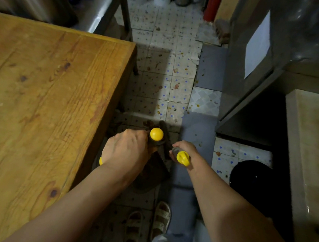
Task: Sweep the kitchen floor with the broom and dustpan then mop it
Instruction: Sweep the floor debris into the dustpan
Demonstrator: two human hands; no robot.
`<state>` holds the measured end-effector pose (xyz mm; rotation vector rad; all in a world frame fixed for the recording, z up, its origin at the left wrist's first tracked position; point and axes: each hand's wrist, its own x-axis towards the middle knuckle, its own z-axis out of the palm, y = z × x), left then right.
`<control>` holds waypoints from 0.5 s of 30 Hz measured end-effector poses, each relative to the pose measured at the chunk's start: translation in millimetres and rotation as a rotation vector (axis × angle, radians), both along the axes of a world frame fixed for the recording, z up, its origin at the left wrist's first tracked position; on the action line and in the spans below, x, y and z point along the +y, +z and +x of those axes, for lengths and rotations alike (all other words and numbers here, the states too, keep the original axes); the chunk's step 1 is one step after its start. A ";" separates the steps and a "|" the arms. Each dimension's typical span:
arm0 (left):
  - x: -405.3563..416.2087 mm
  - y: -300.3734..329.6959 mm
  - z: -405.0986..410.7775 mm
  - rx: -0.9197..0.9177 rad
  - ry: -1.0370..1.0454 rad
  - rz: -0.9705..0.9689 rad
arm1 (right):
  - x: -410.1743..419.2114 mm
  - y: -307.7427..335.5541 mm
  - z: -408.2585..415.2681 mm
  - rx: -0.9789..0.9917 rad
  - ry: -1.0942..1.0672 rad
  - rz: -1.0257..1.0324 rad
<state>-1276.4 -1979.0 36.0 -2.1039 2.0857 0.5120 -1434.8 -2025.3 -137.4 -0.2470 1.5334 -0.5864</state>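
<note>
My left hand (pixel 127 150) grips a dark upright handle topped by a round yellow knob (pixel 156 134). My right hand (pixel 185 153) grips a second dark handle with a yellow hooked end cap (pixel 183 158). Below and between the hands lies a dark dustpan (pixel 151 173) on the floor, with brownish dirt inside; which handle belongs to the broom I cannot tell. The tiled floor (pixel 167 69) ahead is white with blue dots and is strewn with brown scraps and stains. A small pile of debris (pixel 149 123) sits just beyond the dustpan's front.
A large wooden table (pixel 50 95) fills the left side. Steel shelving (pixel 255 70) and a pale stone counter (pixel 310 148) line the right, with a black round bin (pixel 248 175) below. A red cylinder (pixel 211 8) and pots stand at the far end. My sandalled feet (pixel 148 223) are below.
</note>
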 end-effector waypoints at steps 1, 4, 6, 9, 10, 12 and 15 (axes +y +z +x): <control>1.2 1.1 4.1 0.002 -0.002 0.000 | 3.7 1.9 2.0 -0.021 -0.018 0.000; 5.7 4.5 13.6 -0.001 -0.010 -0.002 | 14.2 10.5 11.4 -0.008 0.015 -0.007; 10.8 8.2 18.4 -0.008 -0.028 -0.020 | 21.3 15.3 16.8 0.020 0.030 -0.006; 19.5 14.7 23.4 -0.010 -0.065 -0.061 | 35.4 24.3 18.5 0.027 -0.027 -0.009; 21.8 16.6 24.1 -0.012 -0.078 -0.067 | 40.5 28.3 17.8 0.026 -0.051 -0.007; 26.6 20.3 24.6 -0.005 -0.106 -0.071 | 50.8 32.4 14.1 0.034 -0.086 -0.004; 33.0 25.7 21.5 -0.004 -0.148 -0.069 | 65.8 37.3 5.4 0.052 -0.127 -0.005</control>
